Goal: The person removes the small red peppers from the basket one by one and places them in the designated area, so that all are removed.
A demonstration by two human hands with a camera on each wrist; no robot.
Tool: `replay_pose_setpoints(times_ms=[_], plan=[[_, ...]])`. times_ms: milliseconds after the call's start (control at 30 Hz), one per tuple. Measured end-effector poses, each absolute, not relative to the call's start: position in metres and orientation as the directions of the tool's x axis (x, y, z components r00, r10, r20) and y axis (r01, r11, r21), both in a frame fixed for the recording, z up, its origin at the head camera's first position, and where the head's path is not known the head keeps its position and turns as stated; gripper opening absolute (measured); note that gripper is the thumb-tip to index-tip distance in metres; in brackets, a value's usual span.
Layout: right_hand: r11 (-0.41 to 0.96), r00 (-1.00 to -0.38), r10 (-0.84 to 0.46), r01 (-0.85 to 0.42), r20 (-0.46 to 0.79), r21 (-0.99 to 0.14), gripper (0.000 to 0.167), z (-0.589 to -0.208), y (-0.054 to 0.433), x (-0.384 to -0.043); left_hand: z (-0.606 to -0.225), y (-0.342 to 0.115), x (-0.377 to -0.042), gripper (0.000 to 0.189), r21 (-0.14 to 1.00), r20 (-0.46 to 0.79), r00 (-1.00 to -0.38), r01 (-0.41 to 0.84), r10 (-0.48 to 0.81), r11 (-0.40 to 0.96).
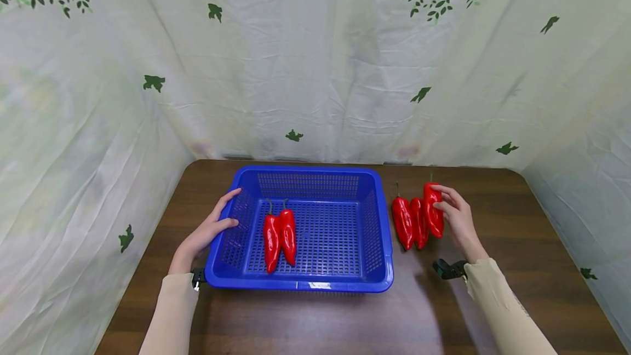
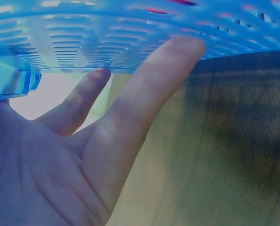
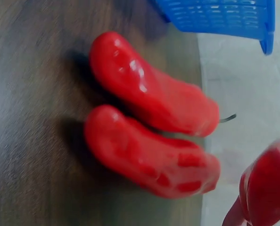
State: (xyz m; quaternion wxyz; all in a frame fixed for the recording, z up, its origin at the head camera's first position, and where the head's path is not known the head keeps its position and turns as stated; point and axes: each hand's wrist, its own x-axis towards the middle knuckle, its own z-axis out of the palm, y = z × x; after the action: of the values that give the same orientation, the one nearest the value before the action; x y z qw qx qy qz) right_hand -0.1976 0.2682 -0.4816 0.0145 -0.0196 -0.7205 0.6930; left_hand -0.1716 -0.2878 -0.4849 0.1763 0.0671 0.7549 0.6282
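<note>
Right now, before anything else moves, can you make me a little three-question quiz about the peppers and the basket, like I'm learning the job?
1. How many peppers lie in the blue basket?
2. True or false: the left hand holds a pepper.
3. Of the three peppers outside, which does the right hand hold? A) nearest the basket; B) the middle one; C) farthest from the basket.

Key: 1. Two. 2. False; the left hand touches the basket's side. 3. C.
</note>
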Motion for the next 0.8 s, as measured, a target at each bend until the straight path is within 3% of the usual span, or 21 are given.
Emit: replay_pose_setpoints(times_ms=[500, 800], plan=[[0.047, -0.994, 0.096, 0.066, -0.061, -0.997, 0.038, -0.494, 0.278, -0.189, -0.485, -0.288, -0.172, 0.07, 0.967, -0.194, -0.931, -0.128, 0.31, 0.22], [0.176, -0.99, 0.134, 0.076, -0.053, -0.981, 0.037, -0.518, 0.291, -0.191, -0.483, -0.287, -0.17, 0.071, 0.968, -0.191, -0.931, -0.126, 0.31, 0.218]])
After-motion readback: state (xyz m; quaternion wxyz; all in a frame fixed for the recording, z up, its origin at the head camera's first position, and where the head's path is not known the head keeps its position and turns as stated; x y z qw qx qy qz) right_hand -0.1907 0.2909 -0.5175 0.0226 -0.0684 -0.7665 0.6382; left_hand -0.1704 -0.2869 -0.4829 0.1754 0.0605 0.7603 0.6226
